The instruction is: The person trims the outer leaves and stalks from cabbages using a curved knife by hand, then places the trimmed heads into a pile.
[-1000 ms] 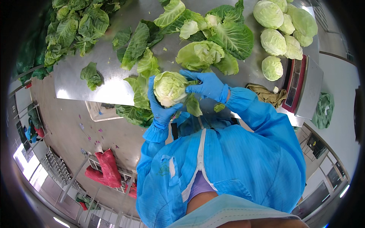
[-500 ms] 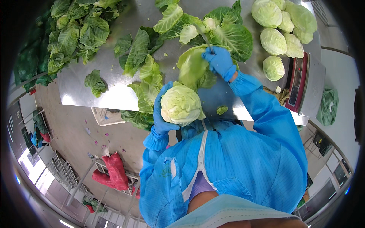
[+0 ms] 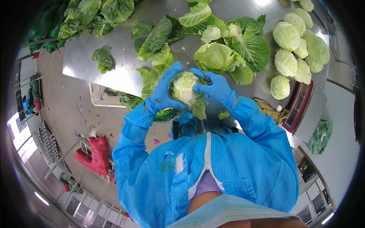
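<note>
Between my hands is a pale green cabbage point(image 3: 186, 88), its pale cut stem turned toward me and a loose outer leaf point(image 3: 199, 110) dangling from its lower side. My left hand point(image 3: 165, 89) wraps round its left side, fingers raised along it. My right hand point(image 3: 213, 86) grips a thin knife point(image 3: 194, 61), blade pointing up and away, with thumb against the cabbage's right side. Just beyond lies a heap of loose leaves point(image 3: 217, 57) on the steel table point(image 3: 106, 32); more leaves point(image 3: 148, 79) sit left of my hands.
Trimmed cabbages point(image 3: 285, 62) cluster at the right beside a red and steel scale point(image 3: 296, 110) and an olive cloth point(image 3: 265, 108). A pile of leaves point(image 3: 87, 15) is at upper left. A white crate point(image 3: 97, 98) and red mesh sacks point(image 3: 95, 154) are below the table's left edge.
My right hand with the knife moved up toward the leaves, then came back down to the cabbage. The cabbage has been turned stem toward me, and both hands now close around it.
</note>
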